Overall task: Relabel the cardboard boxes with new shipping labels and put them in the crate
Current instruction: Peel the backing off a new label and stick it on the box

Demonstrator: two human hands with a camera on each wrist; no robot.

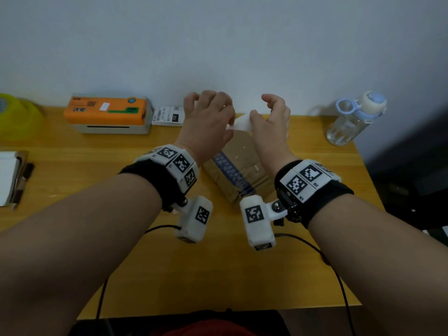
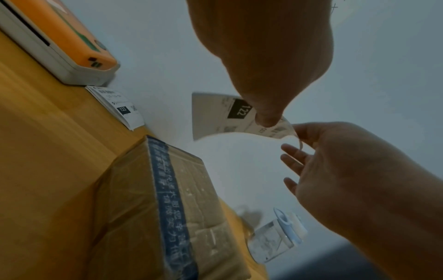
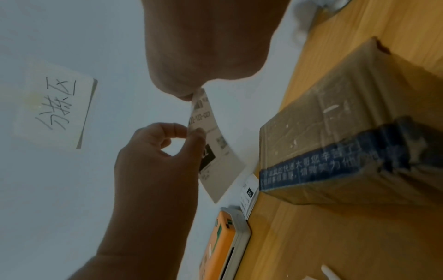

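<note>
White shipping label (image 1: pixel 240 123) held up in the air between both hands, above the far end of the cardboard box (image 1: pixel 238 169). Left hand (image 1: pixel 206 122) pinches one edge of it, fingers curled; right hand (image 1: pixel 270 124) pinches the opposite corner between thumb and fingertip. In the head view the label is mostly hidden by the hands, only a blank white patch shows. Left wrist view shows its printed face with a black "122" block, other print too small to read. Box lies flat on the wooden counter (image 1: pixel 97 214) under the wrists, sealed with blue printed tape; its near end is cut off behind the wrist cameras. Orange-topped label printer (image 1: pixel 108 115) stands at the back by the wall, a small stack of printed labels (image 1: pixel 168 115) just beside it. Clear water bottle (image 1: pixel 351 120) far right. Yellow-green object (image 1: pixel 17 115) at far left, cut off, cannot identify. Handwritten note (image 3: pixel 56 103) stuck on the wall. No crate visible.
</note>
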